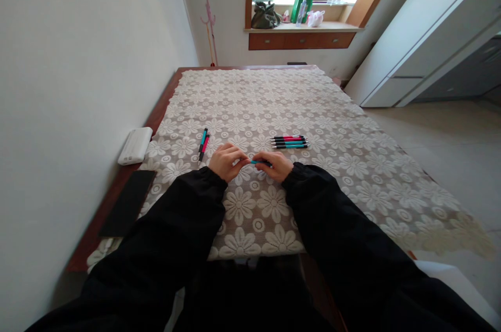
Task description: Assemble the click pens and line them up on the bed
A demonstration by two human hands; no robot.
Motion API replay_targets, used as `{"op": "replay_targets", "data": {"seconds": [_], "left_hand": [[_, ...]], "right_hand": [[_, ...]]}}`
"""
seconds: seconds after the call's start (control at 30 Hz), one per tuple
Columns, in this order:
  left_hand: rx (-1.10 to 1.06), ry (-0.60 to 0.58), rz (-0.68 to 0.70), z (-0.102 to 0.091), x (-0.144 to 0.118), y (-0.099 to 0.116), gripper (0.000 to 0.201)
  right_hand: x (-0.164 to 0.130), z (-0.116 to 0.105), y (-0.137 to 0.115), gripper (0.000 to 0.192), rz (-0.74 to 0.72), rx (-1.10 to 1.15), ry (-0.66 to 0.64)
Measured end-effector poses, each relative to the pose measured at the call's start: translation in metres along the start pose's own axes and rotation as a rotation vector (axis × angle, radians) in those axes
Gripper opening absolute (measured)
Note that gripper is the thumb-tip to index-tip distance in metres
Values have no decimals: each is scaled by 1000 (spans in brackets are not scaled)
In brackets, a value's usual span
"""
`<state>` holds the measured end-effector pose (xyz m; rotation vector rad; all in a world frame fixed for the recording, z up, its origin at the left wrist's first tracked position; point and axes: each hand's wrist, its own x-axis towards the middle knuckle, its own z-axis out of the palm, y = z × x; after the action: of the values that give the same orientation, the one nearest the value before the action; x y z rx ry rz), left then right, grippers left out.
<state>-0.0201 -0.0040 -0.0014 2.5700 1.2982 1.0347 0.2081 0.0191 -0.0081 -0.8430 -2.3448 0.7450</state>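
flower-patterned cloth (239, 205) covers the table (166, 99); over it a blue-and-black pen (254, 162) runs crosswise, blue part leftward, between the left hand (227, 162), pinching its left end, and the right hand (277, 165), gripping its dark part.

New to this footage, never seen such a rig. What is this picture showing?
There's no robot here: one person works bare-handed, and a camera worn on their head looks forward and down. The left hand and right hand meet over a flower-patterned cloth, pinching a slim blue-and-dark pen or pen part between them. Beyond the left hand lie two pens; beyond the right, a row of pens. At the left edge are a white device and a dark flat slab.
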Motion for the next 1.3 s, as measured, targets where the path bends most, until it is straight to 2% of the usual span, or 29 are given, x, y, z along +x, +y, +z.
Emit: {"op": "replay_targets", "data": {"seconds": [0.3,0.57,0.8,1.1,1.3], "left_hand": [[-73,74,-25,0,0,-3,19],[-101,4,3,1,-1,-3,21],[-11,31,21,-1,-1,3,25],[-10,8,24,2,0,-4,24],[2,14,-33,1,0,1,28]], "right_hand": [[1,-1,-3,13,51,0,65],[0,0,-5,13,32,-4,27],[0,1,-6,12,2,37,27],[0,2,-4,12,4,44,25],[0,3,-2,13,3,36,32]]}}
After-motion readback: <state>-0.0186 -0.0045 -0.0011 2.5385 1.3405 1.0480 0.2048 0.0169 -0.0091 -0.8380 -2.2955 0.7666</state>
